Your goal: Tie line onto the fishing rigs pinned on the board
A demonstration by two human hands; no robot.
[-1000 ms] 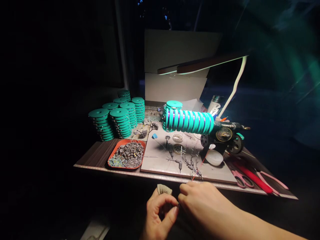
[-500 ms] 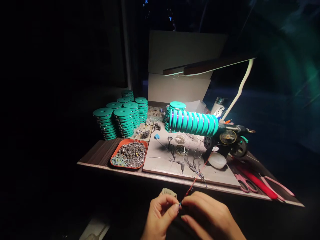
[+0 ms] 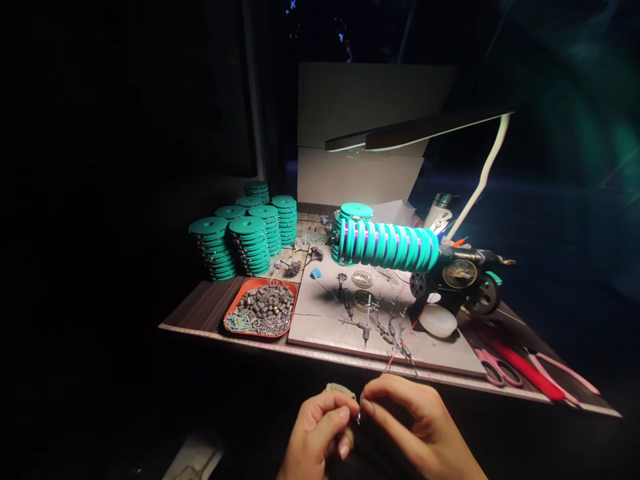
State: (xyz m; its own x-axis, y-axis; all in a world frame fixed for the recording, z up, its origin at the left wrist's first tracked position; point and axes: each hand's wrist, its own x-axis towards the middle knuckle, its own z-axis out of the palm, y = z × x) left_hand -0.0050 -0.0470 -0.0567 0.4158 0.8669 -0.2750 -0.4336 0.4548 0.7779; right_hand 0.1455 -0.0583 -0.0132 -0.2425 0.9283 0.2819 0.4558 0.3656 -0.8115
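Both of my hands meet below the table's front edge. My left hand (image 3: 317, 437) is closed, thumb and forefinger pinching a tiny piece I cannot make out, with a small pale pad behind its fingers. My right hand (image 3: 417, 430) pinches a thin red line (image 3: 400, 347) right beside the left fingertips. The line runs up over the grey mat (image 3: 330, 320) toward a winder (image 3: 463, 280) that carries a row of teal spools (image 3: 387, 245).
Stacks of teal spools (image 3: 240, 243) stand at the back left. A red tray (image 3: 260, 309) holds small weights and beads. Rigs and small dishes lie on the mat. Pink scissors (image 3: 497, 370) and pliers (image 3: 550, 377) lie at right. A desk lamp (image 3: 415, 130) hangs overhead.
My right hand has drawn back toward me and now pinches at the left fingertips. The view has shifted slightly, so the table sits a little further right and lower.
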